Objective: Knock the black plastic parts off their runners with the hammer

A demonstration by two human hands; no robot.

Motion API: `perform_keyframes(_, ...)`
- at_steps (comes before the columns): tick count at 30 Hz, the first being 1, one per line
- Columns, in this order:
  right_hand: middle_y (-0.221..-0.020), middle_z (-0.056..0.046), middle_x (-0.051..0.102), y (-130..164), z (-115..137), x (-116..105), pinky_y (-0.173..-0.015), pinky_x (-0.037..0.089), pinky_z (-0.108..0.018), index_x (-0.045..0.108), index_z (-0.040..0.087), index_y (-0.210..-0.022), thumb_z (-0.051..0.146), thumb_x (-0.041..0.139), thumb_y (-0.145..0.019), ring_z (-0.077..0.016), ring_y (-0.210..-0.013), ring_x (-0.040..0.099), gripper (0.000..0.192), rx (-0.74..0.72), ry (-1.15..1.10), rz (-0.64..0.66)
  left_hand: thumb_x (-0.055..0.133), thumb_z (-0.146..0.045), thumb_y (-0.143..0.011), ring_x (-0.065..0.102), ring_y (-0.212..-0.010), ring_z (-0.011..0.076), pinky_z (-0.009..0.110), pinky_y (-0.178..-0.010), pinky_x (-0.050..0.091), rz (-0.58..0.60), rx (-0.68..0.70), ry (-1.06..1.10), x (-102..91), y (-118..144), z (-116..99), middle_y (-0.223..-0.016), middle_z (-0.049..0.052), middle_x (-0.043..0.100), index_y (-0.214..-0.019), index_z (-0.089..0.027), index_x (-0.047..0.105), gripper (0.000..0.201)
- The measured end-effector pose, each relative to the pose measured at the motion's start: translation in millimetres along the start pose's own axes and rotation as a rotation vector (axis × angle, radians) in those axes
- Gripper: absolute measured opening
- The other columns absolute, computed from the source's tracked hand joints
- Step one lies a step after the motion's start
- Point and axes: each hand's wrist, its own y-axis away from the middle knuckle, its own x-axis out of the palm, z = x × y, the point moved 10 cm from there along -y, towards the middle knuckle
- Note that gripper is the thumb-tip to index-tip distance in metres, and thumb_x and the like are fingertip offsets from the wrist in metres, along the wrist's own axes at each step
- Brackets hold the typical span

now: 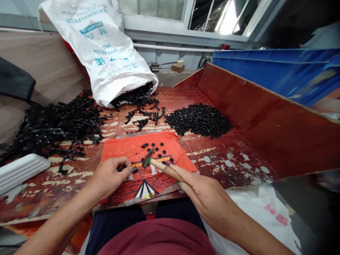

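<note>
My right hand (203,189) grips the wooden handle of a small hammer (163,167), its metal head above an orange printed cloth (120,148). On the left of the cloth, my left hand (114,175) is closed, with a small black plastic part (121,168) pinched between thumb and fingers. Close to those fingertips, another black part (135,169) rests on the cloth. Several small round black pieces (156,149) are scattered around and behind the hammer head. The palm side of both hands is hidden.
Branched black plastic pieces (61,122) are heaped at left, and more spill from a white sack (114,60). A pile of small black parts (199,119) lies behind the cloth. A red board (255,117) walls the right side; a blue crate (276,72) stands beyond it.
</note>
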Motion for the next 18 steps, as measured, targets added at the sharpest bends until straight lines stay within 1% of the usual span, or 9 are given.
perform_keyframes(3,-0.119,-0.007,0.072,-2.1,6.8,2.8,-0.092,0.056,-0.038,0.039,0.030,-0.153,0.018,0.037,-0.101,-0.0223,-0.100,0.070,0.053,-0.058,0.081,-0.118,0.061,-0.037,-0.072,0.052,-0.053,0.0142,0.022,-0.052,0.035,-0.021,-0.019,0.060,-2.1,1.0,-0.2,-0.055,-0.003,0.063,-0.064,-0.020,0.062,0.018)
perform_keyframes(5,-0.110,-0.009,0.073,-4.4,8.1,11.0,-0.085,0.058,-0.035,0.039,0.026,-0.154,0.018,0.038,-0.101,-0.0222,-0.092,0.071,0.053,-0.078,0.153,-0.161,0.063,-0.037,-0.070,0.051,-0.052,0.0140,0.022,-0.051,0.035,-0.027,-0.033,0.090,-3.0,1.6,0.3,-0.054,-0.003,0.062,-0.062,-0.020,0.063,0.018)
perform_keyframes(7,-0.099,-0.009,0.073,-8.4,6.3,23.8,-0.075,0.059,-0.033,0.039,0.025,-0.153,0.017,0.039,-0.100,-0.0221,-0.081,0.071,0.055,-0.061,0.243,-0.132,0.064,-0.037,-0.069,0.051,-0.052,0.0140,0.022,-0.051,0.035,-0.034,-0.040,0.092,-3.9,2.1,0.2,-0.054,-0.004,0.062,-0.062,-0.020,0.063,0.018)
perform_keyframes(9,-0.094,-0.007,0.073,-11.2,5.2,33.0,-0.069,0.058,-0.031,0.041,0.027,-0.152,0.016,0.041,-0.098,-0.0217,-0.076,0.071,0.055,-0.042,0.298,-0.090,0.064,-0.037,-0.068,0.052,-0.052,0.0144,0.022,-0.052,0.036,-0.042,-0.042,0.083,-4.5,2.5,0.2,-0.054,-0.004,0.062,-0.062,-0.021,0.064,0.018)
perform_keyframes(11,-0.095,-0.007,0.073,-11.0,8.8,32.8,-0.070,0.058,-0.030,0.040,0.027,-0.153,0.017,0.039,-0.099,-0.0213,-0.077,0.071,0.055,-0.054,0.276,-0.102,0.063,-0.036,-0.069,0.054,-0.054,0.0154,0.023,-0.054,0.037,-0.047,-0.044,0.072,-4.3,2.8,1.6,-0.054,-0.003,0.064,-0.062,-0.021,0.064,0.017)
perform_keyframes(13,-0.098,-0.009,0.073,-8.2,13.4,26.6,-0.073,0.057,-0.031,0.034,0.025,-0.156,0.019,0.035,-0.102,-0.0212,-0.080,0.070,0.054,-0.070,0.237,-0.166,0.063,-0.035,-0.070,0.056,-0.056,0.0167,0.024,-0.055,0.037,-0.047,-0.044,0.051,-3.2,2.9,4.2,-0.056,-0.003,0.065,-0.065,-0.021,0.065,0.015)
perform_keyframes(15,-0.094,-0.009,0.073,-5.4,15.5,25.8,-0.071,0.057,-0.031,0.031,0.025,-0.157,0.019,0.034,-0.102,-0.0217,-0.077,0.070,0.055,-0.072,0.252,-0.196,0.060,-0.035,-0.073,0.057,-0.058,0.0178,0.024,-0.055,0.036,-0.045,-0.027,0.018,-1.8,2.7,5.7,-0.059,-0.003,0.066,-0.069,-0.021,0.066,0.016)
perform_keyframes(18,-0.088,-0.007,0.074,-4.8,13.5,37.7,-0.064,0.057,-0.031,0.035,0.028,-0.156,0.016,0.037,-0.098,-0.0233,-0.073,0.070,0.059,-0.055,0.298,-0.122,0.057,-0.035,-0.076,0.056,-0.058,0.0175,0.024,-0.056,0.033,-0.044,0.015,-0.059,-0.7,2.7,5.0,-0.058,-0.003,0.064,-0.069,-0.022,0.064,0.017)
